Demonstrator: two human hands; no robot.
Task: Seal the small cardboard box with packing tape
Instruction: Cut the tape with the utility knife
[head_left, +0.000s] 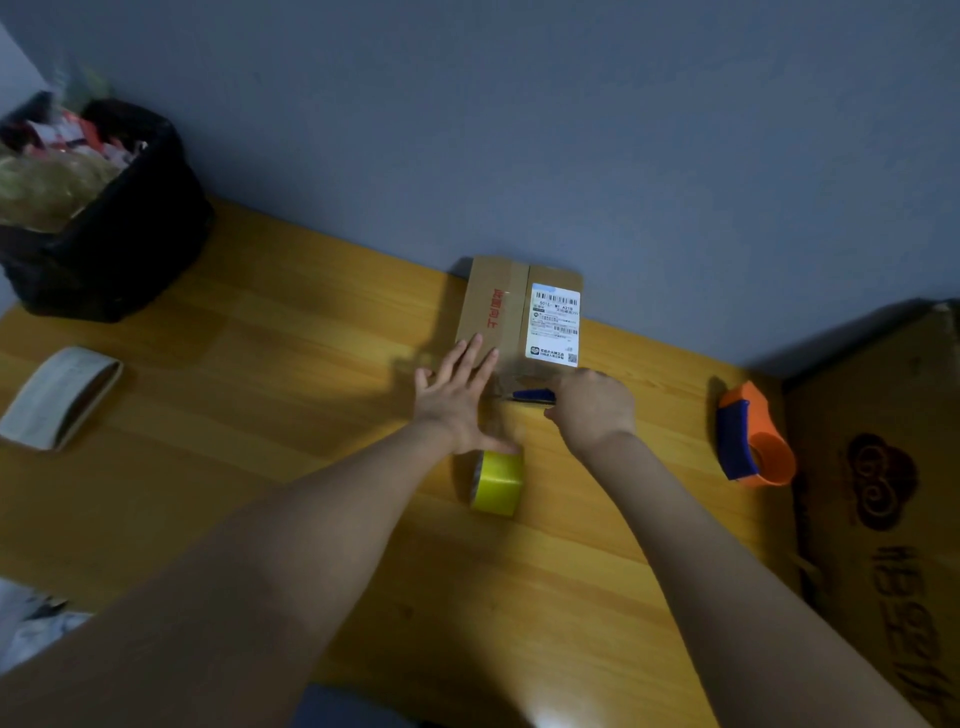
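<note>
- Fisted around a blue cutter (535, 397), the right hand (592, 410) works at the box's near edge; whether it is scissors or a knife I cannot tell.
- Left hand (457, 395) lies flat and spread, fingers on the box (498, 312) at its 7 o'clock corner, holding nothing.
- Box sits on the table (260, 415) against the wall, at 12 o'clock from the hands; tape appears to run down its middle seam.
- Yellow roll (496, 483) stands at 6 o'clock from the box, just below the left palm; the strip between them looks stretched.
- Risks, as I judge them: the blade slipping toward the left thumb close by; the cut strip curling back onto itself; the box sliding if the palm lifts.
- Orange dispenser (753, 441) lies at 3 o'clock, well apart.
</note>
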